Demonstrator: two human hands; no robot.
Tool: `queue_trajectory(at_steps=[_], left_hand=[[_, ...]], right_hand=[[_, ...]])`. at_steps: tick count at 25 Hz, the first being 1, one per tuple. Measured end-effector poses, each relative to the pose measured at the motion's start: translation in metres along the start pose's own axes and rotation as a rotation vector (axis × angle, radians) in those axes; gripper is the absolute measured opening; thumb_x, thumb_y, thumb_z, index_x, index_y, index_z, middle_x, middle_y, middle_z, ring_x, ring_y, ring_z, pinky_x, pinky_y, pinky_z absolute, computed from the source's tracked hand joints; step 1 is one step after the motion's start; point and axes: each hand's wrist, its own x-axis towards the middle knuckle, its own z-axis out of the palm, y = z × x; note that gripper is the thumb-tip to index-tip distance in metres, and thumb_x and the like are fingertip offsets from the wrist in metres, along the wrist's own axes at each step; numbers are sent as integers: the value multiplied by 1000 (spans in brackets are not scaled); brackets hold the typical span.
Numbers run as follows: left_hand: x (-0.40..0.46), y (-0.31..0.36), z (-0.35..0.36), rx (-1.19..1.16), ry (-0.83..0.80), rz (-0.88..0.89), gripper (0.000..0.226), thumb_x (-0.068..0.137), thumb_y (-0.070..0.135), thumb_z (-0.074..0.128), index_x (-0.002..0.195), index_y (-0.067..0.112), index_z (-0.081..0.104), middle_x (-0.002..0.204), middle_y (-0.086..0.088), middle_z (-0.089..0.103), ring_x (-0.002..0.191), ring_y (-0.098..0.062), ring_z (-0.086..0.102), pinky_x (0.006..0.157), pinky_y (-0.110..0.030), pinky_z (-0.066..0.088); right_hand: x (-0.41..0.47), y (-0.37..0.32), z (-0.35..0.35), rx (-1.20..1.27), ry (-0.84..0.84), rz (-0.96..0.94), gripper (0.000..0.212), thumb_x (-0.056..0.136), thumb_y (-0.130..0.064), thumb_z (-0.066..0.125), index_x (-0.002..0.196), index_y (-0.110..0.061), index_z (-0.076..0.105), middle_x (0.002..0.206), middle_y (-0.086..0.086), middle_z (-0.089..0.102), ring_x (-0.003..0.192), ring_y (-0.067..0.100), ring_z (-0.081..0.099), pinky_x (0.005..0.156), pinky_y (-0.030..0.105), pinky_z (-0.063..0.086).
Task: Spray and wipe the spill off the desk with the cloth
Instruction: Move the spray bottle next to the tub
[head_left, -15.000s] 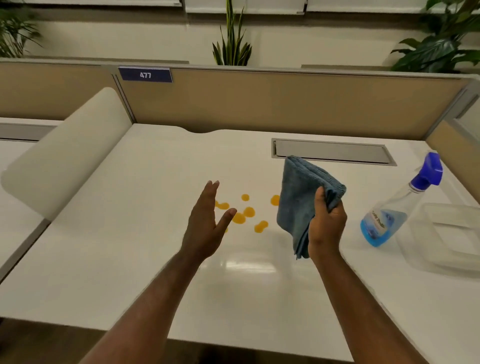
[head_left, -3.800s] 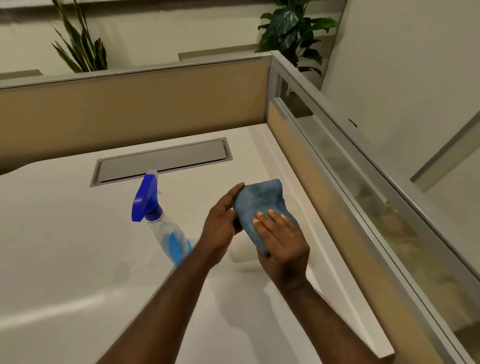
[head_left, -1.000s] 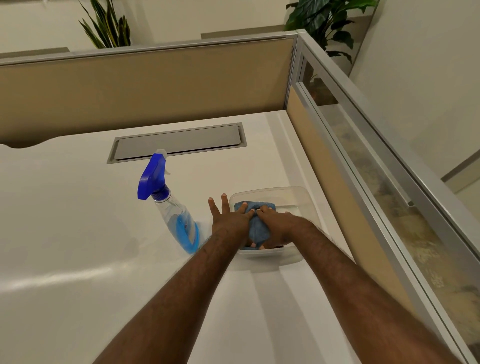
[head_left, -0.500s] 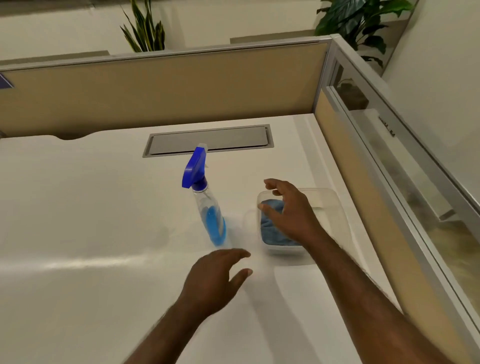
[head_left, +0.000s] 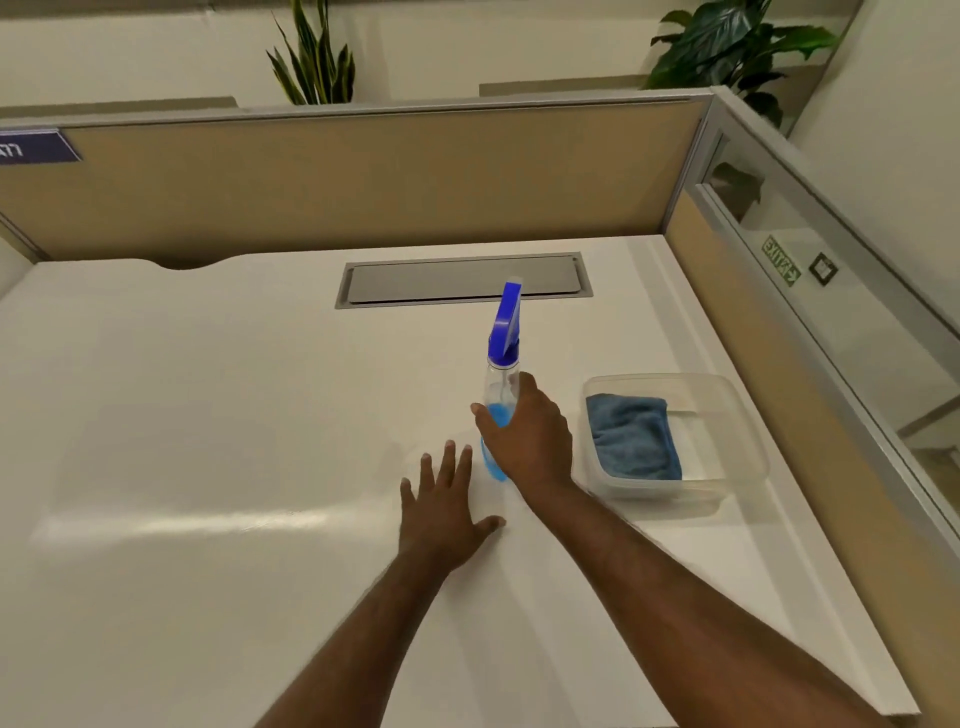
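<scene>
The spray bottle (head_left: 502, 343) stands upright on the white desk (head_left: 208, 441), clear with blue liquid and a blue trigger head. My right hand (head_left: 527, 436) is wrapped around its lower body. My left hand (head_left: 444, 506) lies flat on the desk just left of the bottle, fingers spread, holding nothing. The blue cloth (head_left: 631, 436) lies folded in the left part of a clear plastic container (head_left: 727, 441) to the right of the bottle. No spill shows on the desk surface.
A grey cable hatch (head_left: 462, 280) is set into the desk behind the bottle. Tan partition panels (head_left: 363, 182) close off the back and right sides. Plants stand behind the partition. The desk's front edge runs along the bottom right.
My right hand left the cloth in the container and closed around the spray bottle. My left hand moved forward and flattened onto the desk.
</scene>
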Motion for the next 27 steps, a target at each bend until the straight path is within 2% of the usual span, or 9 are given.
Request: queue_trajectory(at_steps=[2,8,13,16,19,22,27], left_hand=[[5,8,-1,-4,-27,36,102,81,74,48,153,30,-9,164,1,-11,150,-29,-9,117,-57,3],[9,11,13,1,-118,83,102,78,76,49,153,33,-6,164,5,-11,150,-27,-10,119,-57,2],[12,2,34,-31,-40,97,99,76,82,38,153,35,-4,163,8,-14,149,-25,-15,118,-55,-2],[14,2,41,-26,4,85,97,77,83,34,153,34,-3,163,8,-13,149,-24,-15,118,-55,-2],[13,4,44,-35,28,77,96,78,83,30,153,34,-3,163,8,-13,149,-24,-15,117,-55,-3],[12,4,46,-44,46,70,95,78,84,31,153,35,-2,162,9,-13,149,-22,-15,118,-54,-4],[10,5,43,-41,39,63,95,78,83,31,153,37,-3,162,11,-14,149,-21,-16,118,-52,-5]], right_hand=[[3,1,0,19,38,21,54,85,-51,63,124,-18,47,117,1,66,99,19,66,77,20,43],[13,7,-48,86,179,-6,47,83,-43,68,118,-17,51,110,2,68,91,15,64,72,21,45],[23,22,-124,127,390,-38,55,80,-41,72,124,-16,49,117,2,67,91,8,58,79,24,48],[27,45,-167,96,490,-76,62,81,-38,72,130,-14,44,119,4,65,97,14,63,81,27,52],[30,77,-193,63,506,-31,62,82,-35,72,132,-12,42,122,6,63,102,18,66,80,25,52],[30,107,-198,60,495,12,60,82,-35,72,129,-13,43,120,7,64,102,21,68,78,29,55],[32,142,-183,35,389,71,58,82,-36,72,127,-14,43,121,8,65,102,23,68,79,32,57]])
